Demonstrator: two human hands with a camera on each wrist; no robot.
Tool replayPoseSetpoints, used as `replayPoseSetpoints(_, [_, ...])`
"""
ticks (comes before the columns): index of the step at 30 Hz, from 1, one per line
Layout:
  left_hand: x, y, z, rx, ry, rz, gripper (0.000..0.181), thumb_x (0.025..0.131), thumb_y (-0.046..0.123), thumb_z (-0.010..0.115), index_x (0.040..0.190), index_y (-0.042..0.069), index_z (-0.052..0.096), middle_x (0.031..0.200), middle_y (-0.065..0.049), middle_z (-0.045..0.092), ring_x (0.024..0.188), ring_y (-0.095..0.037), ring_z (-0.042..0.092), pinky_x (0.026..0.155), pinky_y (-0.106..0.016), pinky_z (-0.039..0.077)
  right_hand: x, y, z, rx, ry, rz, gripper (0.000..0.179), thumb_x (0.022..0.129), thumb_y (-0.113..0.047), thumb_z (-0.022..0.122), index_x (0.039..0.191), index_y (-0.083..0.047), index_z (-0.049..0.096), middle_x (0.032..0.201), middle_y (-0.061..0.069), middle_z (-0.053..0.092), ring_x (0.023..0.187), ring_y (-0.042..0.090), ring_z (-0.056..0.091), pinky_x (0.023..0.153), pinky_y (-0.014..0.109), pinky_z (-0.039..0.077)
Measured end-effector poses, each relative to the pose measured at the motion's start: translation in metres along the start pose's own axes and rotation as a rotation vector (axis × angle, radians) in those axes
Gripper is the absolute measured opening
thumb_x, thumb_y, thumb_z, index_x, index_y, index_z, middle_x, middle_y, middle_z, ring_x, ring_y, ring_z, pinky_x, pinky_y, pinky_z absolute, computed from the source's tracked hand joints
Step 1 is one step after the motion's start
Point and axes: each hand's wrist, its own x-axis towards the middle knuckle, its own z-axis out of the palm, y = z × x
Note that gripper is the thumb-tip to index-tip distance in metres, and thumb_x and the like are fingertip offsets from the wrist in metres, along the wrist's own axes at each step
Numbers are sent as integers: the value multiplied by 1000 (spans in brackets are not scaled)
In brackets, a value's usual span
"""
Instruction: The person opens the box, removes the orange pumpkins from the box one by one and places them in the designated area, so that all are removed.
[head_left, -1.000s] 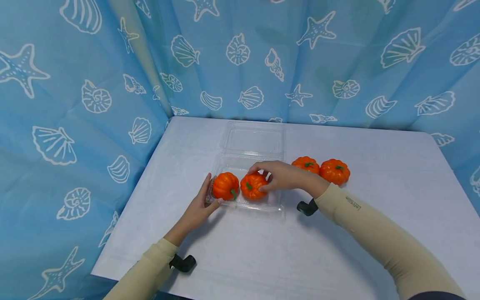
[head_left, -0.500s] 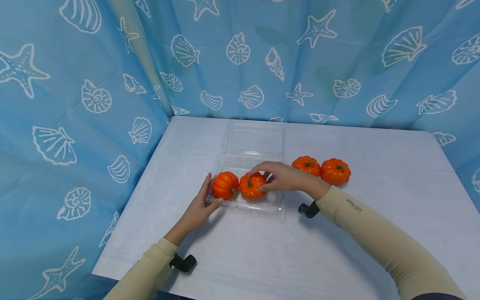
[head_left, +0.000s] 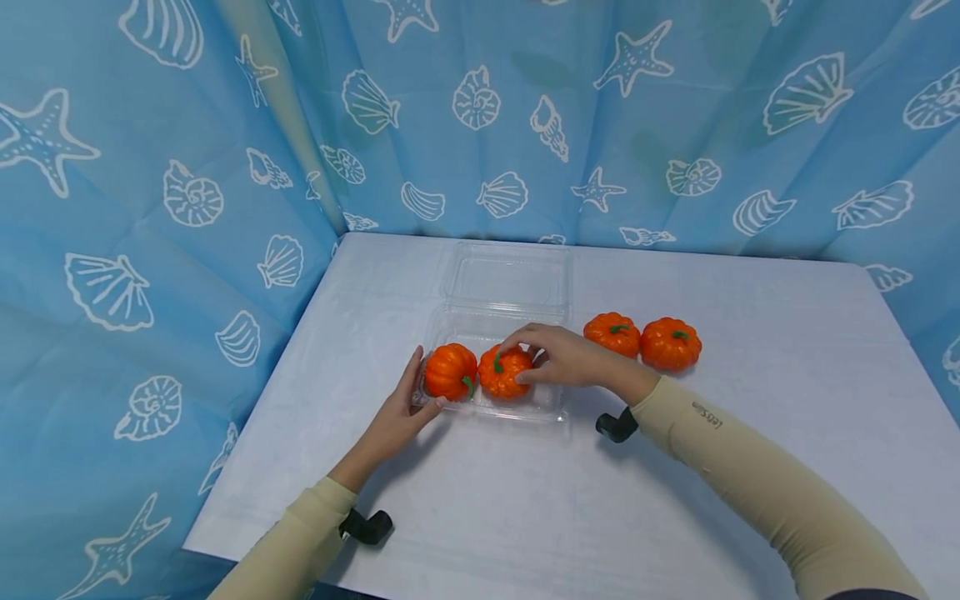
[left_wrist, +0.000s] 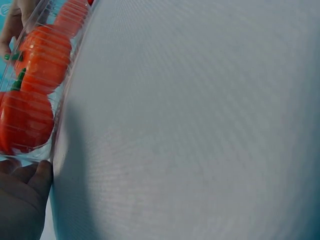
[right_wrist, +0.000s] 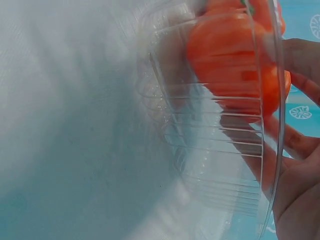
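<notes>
A clear plastic clamshell container sits unfolded, its lid lying back behind the base. Inside the base are two small orange toy pumpkins with green stems, side by side. My left hand rests against the container's left end, fingers straight along the wall and thumb by the front corner, close to the left pumpkin. My right hand holds the right pumpkin between thumb and fingers. In the right wrist view this pumpkin shows through the ribbed clear wall, fingers around it.
Two more orange pumpkins sit right of the container: one partly behind my right forearm, the other beside it. A white cloth covers the table. Blue seashell-print curtains hang behind and at the left.
The right pumpkin has tipped slightly in my right hand's grip, its stem moving a little toward the back, and it has edged slightly left. My left hand keeps its place.
</notes>
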Motion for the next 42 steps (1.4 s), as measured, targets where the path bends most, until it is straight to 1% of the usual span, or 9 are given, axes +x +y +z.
replayPoseSetpoints(8, [1, 0, 1, -8, 6, -13, 91, 100, 22, 67, 165, 16, 4, 169, -12, 19, 151, -31, 29, 109, -53, 44, -1, 2, 1, -2, 21, 2, 43, 92, -17, 78, 132, -27, 66, 136, 1, 59, 117, 21, 58, 93, 33, 57])
replayPoseSetpoints(15, [-10, 38, -4, -19, -13, -33, 87, 101, 13, 64, 164, 7, 6, 167, -19, 19, 150, -36, 28, 110, -56, 41, -8, -1, -3, -11, 43, -3, 43, 93, -19, 77, 133, -24, 66, 136, 2, 59, 115, 22, 59, 92, 34, 57])
replayPoseSetpoints(16, [-10, 39, -4, -21, -15, -35, 87, 100, 13, 65, 164, 7, 6, 167, -20, 19, 150, -36, 28, 110, -56, 42, -9, -1, -4, -12, 46, 4, 42, 93, -20, 77, 133, -25, 66, 136, 2, 59, 115, 21, 59, 92, 34, 57])
replayPoseSetpoints(18, [-9, 35, -4, -18, -11, -36, 87, 100, 14, 65, 164, 7, 6, 167, -19, 19, 150, -36, 28, 110, -56, 42, -11, -1, -6, -10, 55, 16, 42, 93, -21, 77, 133, -25, 66, 136, 0, 59, 113, 21, 58, 92, 34, 57])
replayPoseSetpoints(22, [-3, 15, -1, -10, 5, -28, 89, 100, 18, 66, 165, 12, 5, 168, -15, 19, 151, -34, 28, 109, -56, 42, -17, 2, -8, 1, 68, 30, 43, 92, -25, 78, 134, -27, 66, 136, -2, 58, 111, 20, 57, 92, 33, 57])
replayPoseSetpoints(26, [0, 2, 0, 0, 10, -7, 90, 100, 23, 67, 166, 17, 6, 168, -11, 20, 151, -30, 30, 108, -53, 45, -24, 4, -12, 28, 94, 11, 45, 92, -28, 78, 135, -26, 65, 137, -1, 57, 111, 21, 58, 93, 35, 57])
replayPoseSetpoints(31, [0, -1, 0, -3, 7, 10, 89, 100, 26, 67, 166, 17, 7, 168, -10, 20, 150, -30, 31, 107, -52, 46, -33, 6, -17, 68, 155, -7, 45, 91, -26, 79, 134, -23, 65, 137, 1, 58, 111, 22, 60, 92, 40, 58])
replayPoseSetpoints(38, [0, 0, -1, 10, 3, 10, 89, 100, 28, 67, 166, 17, 7, 169, -10, 20, 149, -31, 33, 106, -51, 47, -49, 10, -26, 40, 214, 31, 52, 89, -30, 81, 137, -21, 62, 138, 2, 58, 114, 24, 62, 91, 41, 59])
replayPoseSetpoints(42, [0, 0, -1, 3, 6, 6, 90, 100, 25, 67, 166, 17, 7, 168, -10, 20, 150, -30, 32, 107, -52, 47, -58, 14, -30, 35, 242, 24, 51, 90, -31, 80, 136, -22, 62, 137, 3, 59, 114, 25, 61, 90, 40, 59])
